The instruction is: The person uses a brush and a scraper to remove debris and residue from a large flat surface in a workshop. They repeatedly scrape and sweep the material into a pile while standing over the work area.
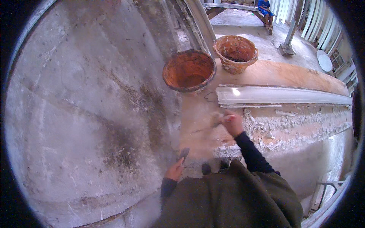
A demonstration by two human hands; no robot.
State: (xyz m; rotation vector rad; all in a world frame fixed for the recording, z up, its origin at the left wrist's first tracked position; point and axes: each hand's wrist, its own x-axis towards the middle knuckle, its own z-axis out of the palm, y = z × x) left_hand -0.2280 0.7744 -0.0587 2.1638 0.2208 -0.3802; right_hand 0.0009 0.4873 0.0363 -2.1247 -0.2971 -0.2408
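Note:
My right hand (230,123) is closed over the tan board (197,135), just below the near left end of a long white plaster molding (285,95). It grips what looks like a brush (216,118), pale and smeared by motion. Lower left, beside the board's left edge, my left hand (175,170) closes around a small dark tool (184,153). That tool is flat and rounded at its upper end, like a scraper; the fingers hide its lower part. Neither hand touches the molding, as far as I can see.
Two orange plaster-stained buckets, a wide one (189,72) and one with handles (235,53), stand past the board's far left. White scraps (266,125) litter the board's near side. A stained grey slab (76,114) fills the left. A person in blue (265,7) sits far back.

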